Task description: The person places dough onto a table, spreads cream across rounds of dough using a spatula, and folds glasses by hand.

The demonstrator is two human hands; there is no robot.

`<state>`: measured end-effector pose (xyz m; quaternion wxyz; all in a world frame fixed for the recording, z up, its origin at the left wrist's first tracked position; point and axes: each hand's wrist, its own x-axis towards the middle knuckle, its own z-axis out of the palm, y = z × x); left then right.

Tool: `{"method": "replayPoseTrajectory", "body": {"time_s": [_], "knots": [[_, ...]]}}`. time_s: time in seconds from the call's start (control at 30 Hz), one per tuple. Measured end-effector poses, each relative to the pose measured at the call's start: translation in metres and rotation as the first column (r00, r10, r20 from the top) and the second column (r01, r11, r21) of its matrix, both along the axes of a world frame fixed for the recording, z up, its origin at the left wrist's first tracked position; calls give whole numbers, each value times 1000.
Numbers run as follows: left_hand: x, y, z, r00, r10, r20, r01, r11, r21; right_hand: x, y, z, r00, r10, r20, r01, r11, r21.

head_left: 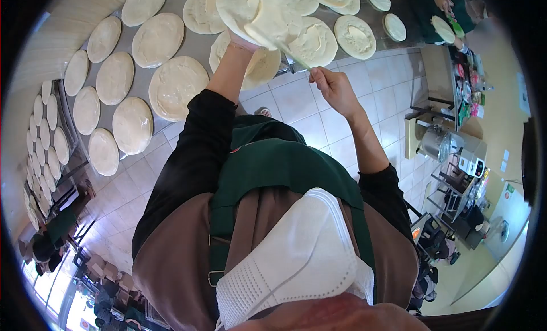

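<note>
At the top middle, my left hand [245,43] holds up a round pale dough disc [233,12] from underneath; its fingers are mostly hidden by the disc. A thick, cream-coloured layer [276,15] lies over the disc. My right hand [336,92] is closed around the end of a spatula [301,62] with a thin pale green handle. The spatula's far end reaches the disc and blends into the creamy layer. Below the raised disc, other dough discs [259,69] rest at the table's near edge.
A metal table [139,74] bears several dough discs [179,89], some shiny on top. More discs [48,143] lie on another table at far left. At upper right a co-worker's hand [446,9] is near a green tool [456,28]. A machine [470,160] stands at right.
</note>
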<state>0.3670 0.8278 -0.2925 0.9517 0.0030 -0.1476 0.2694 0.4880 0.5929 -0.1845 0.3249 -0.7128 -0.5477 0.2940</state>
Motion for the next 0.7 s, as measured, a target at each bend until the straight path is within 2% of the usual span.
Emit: {"method": "replayPoseTrajectory", "body": {"time_s": [0.03,0.07,0.13,0.17,0.23,0.27,0.33,0.37,0.43,0.47,0.5,0.53,0.57,0.6,0.63,0.7], "knots": [[-2,-3,5,1000,-2,4,1,999,42,1,0,2,998,-26,-62,25,1000,-14],[-3,-6,12,1000,2,6,-2,999,41,5,0,3,998,-23,-60,22,1000,-14],[-5,-14,25,998,29,56,-30,999,23,18,6,0,981,-196,-11,196,980,19],[-6,-17,30,996,43,81,-45,999,13,24,10,-3,982,-190,-11,190,982,16],[-9,-22,37,989,73,129,-72,997,-7,30,16,-7,965,-209,159,184,971,155],[-9,-21,36,988,80,130,-79,997,-7,28,16,-14,942,-209,262,175,973,147],[-10,-17,31,985,92,148,-75,990,-117,8,14,-26,954,-207,216,180,974,139],[-11,-18,33,984,100,149,-83,990,-118,-5,13,-27,962,-215,169,195,972,129],[-9,-21,39,987,154,42,-150,984,-92,-31,13,-21,970,-216,107,212,976,47],[-6,-20,37,987,153,43,-148,984,-94,-43,14,-18,977,-194,83,189,980,66],[-1,-20,32,923,273,-272,-287,958,-12,-52,15,-15,983,-173,61,168,982,82],[3,-19,27,748,381,-544,-386,916,111,-57,16,-9,982,-177,64,172,982,81],[4,-14,17,751,376,-542,-382,918,108,-60,20,0,988,-149,47,146,988,57],[4,-7,7,932,265,-246,-277,961,-17,-62,23,6,992,-120,30,119,992,35],[4,-2,-2,986,142,92,-133,986,-100,-60,27,9,992,-123,33,122,992,35],[1,-2,13,986,139,91,-128,985,-119,-51,33,13,980,-196,20,191,971,145]]}}
